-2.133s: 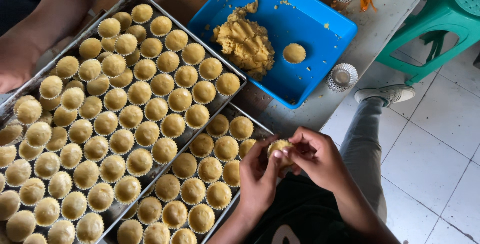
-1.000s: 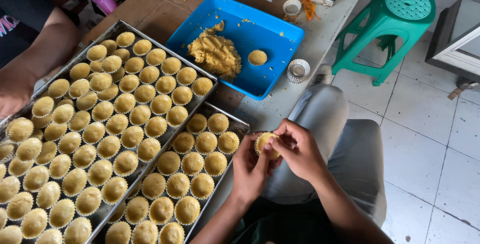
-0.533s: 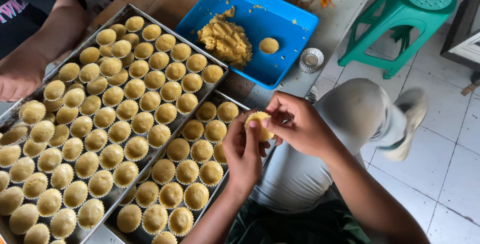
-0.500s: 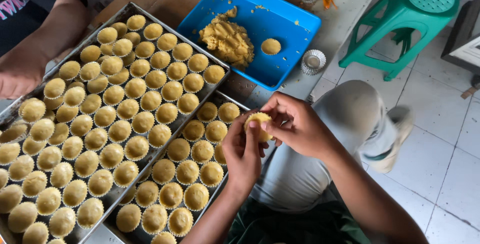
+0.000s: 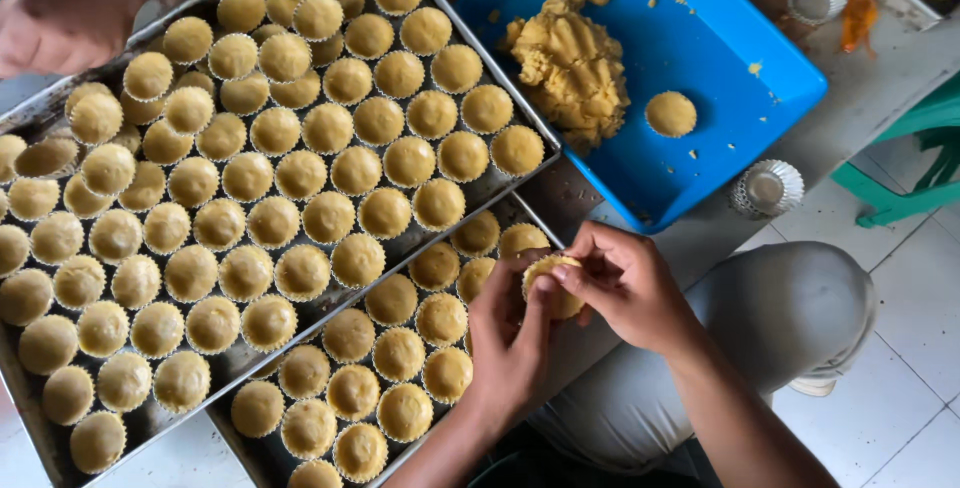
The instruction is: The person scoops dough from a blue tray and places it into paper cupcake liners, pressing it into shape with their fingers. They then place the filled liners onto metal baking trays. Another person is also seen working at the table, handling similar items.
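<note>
The view has been shifted closer over the counter (image 5: 880, 78), so the green plastic stool (image 5: 905, 183) is cut off at the right edge. The raised grey-trousered knee (image 5: 800, 308) has been lowered, and the white shoe (image 5: 815, 386) is now tucked beneath it.

The dough cup (image 5: 553, 286) is pale yellow-tan with a white fluted liner. The filled cups (image 5: 300, 158) across the two grey metal trays (image 5: 505, 98) share that golden-tan colour, each ringed in white pleats. At one o'clock the tub (image 5: 720, 48) is bright blue, holding a yellow dough lump (image 5: 572, 68) with ridged marks. The empty liners (image 5: 767, 188) are silvery-white and crimped. The stool (image 5: 905, 183) at three o'clock is green. The trousers (image 5: 780, 318) are grey, the floor tiles (image 5: 910, 348) white.
</note>
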